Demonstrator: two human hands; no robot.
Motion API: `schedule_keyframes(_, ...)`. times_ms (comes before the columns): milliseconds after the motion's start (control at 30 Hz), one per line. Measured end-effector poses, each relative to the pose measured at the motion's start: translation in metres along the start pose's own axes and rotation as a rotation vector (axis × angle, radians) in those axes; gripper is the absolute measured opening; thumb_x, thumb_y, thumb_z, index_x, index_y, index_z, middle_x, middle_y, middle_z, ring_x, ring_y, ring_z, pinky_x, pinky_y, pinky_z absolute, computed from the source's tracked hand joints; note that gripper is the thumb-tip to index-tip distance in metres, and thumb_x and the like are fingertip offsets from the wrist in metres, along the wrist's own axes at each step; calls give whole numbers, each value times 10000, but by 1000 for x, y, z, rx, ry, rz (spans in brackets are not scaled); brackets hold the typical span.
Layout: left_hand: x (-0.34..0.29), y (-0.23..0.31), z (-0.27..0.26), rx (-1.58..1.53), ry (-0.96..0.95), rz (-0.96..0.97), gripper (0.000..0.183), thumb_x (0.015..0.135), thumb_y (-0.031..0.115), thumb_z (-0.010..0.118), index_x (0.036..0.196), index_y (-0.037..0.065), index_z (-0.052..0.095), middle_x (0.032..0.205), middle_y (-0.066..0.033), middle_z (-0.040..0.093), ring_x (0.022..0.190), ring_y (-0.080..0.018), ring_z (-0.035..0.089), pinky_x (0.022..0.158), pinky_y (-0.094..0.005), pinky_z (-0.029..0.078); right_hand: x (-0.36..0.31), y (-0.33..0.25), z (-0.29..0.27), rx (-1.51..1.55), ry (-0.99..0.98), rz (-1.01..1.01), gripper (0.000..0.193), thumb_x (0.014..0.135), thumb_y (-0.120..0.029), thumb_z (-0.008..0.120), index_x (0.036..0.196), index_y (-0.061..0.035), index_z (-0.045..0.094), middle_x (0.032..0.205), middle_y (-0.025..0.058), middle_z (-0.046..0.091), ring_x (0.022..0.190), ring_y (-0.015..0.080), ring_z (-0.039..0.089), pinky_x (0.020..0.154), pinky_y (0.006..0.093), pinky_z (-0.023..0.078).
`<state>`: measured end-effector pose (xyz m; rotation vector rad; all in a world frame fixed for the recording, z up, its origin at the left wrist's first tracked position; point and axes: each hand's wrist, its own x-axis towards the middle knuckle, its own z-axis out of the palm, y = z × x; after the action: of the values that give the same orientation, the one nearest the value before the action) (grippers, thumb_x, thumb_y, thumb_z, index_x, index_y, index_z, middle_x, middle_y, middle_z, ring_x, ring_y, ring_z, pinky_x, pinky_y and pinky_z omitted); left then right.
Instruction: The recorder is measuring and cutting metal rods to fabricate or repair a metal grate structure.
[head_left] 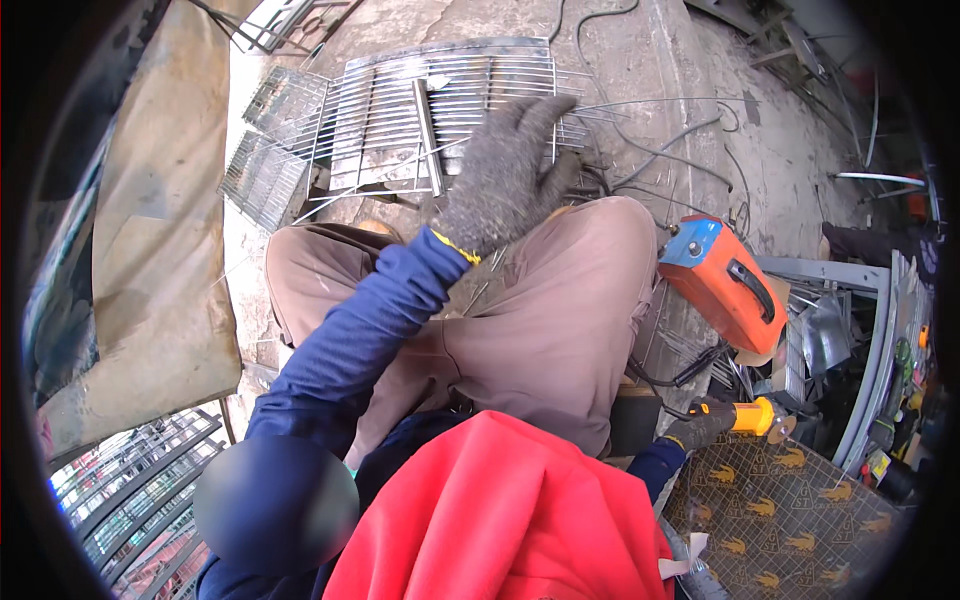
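Observation:
My left hand [500, 180], in a dark grey work glove, is raised over the near right part of a grate of thin metal rods [390, 110]. Its fingers are stretched out and the thumb stands apart; I see nothing in it. The grate lies on a metal sheet in front of my knees, and a short flat metal bar [427, 135] rests across the rods beside the hand. Down at my right side, my right hand [700, 426], also gloved, is closed round the body of a yellow angle grinder [752, 416]. The grinder's disc [781, 429] points away to the right.
An orange welding machine with a blue end [722, 285] stands beyond my right knee. Cables [660, 150] wind over the concrete floor. Smaller mesh panels [262, 178] lie left of the grate. A brown patterned board [780, 510] sits below the grinder, near a metal frame [882, 340] with scrap.

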<state>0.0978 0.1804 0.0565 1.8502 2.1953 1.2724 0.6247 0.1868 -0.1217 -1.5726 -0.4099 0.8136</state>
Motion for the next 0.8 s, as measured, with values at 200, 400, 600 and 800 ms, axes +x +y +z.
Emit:
schedule_keyframes(200,-66,167,46,-616,-305,310,568,780,162,697,1297,24,506,1266,-203,525,1142,-374,538,959,-442,455,-55,-103,31,-378,117,-692,544,877,-341,674,1249,15,498,1164,146,554,953,266,592,811,393,525)
schedule_keyframes(400,-140,187,118,-798,-509,134,790,742,214,721,1414,23,354,1280,-244,518,1182,-404,528,999,-465,438,-121,-167,72,70,-555,-202,603,830,-276,722,1295,13,469,1162,185,584,914,238,620,788,365,535)
schedule_keyframes(600,-145,180,78,-920,-822,-87,739,760,231,712,1417,123,392,1158,-197,630,1028,-361,647,890,-434,507,-153,-110,79,-49,-673,-134,477,833,-317,720,1129,20,559,867,56,575,652,155,564,580,269,475)
schedule_keyframes(800,-128,183,15,-723,-888,-76,484,857,250,659,1298,100,527,1082,-148,667,987,-272,654,837,-399,501,-157,-97,81,-15,-392,-232,478,818,-284,736,1136,0,517,918,65,535,757,167,565,641,282,461)
